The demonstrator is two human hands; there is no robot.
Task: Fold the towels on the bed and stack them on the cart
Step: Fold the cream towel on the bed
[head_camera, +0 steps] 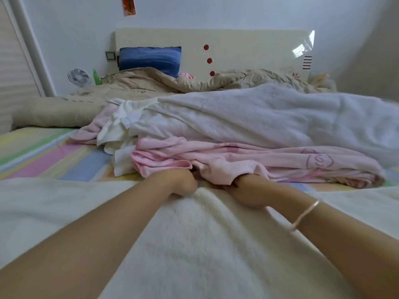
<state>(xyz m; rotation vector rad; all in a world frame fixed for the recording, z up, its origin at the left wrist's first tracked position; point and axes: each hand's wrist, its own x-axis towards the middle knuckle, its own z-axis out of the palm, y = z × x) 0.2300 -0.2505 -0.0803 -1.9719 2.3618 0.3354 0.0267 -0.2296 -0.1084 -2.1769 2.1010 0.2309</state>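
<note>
A cream fluffy towel (194, 244) lies spread across the near part of the bed, under both my forearms. My left hand (183, 184) and my right hand (244, 193) sit close together at its far edge, fingers curled into the cloth, which bunches into a ridge between them. Just beyond my hands lies a heap of towels: a pink one (248, 160) in front, a large white one (259, 117) on top, and small white cloths (121, 130) at the left. The fingertips are hidden by fabric. No cart is in view.
The striped pastel bedsheet (43, 152) shows at the left. A beige quilt (151, 83) and a blue pillow (150, 58) lie by the headboard (248, 50). A small fan (78, 77) and a green bottle (96, 77) stand at the far left by the wall.
</note>
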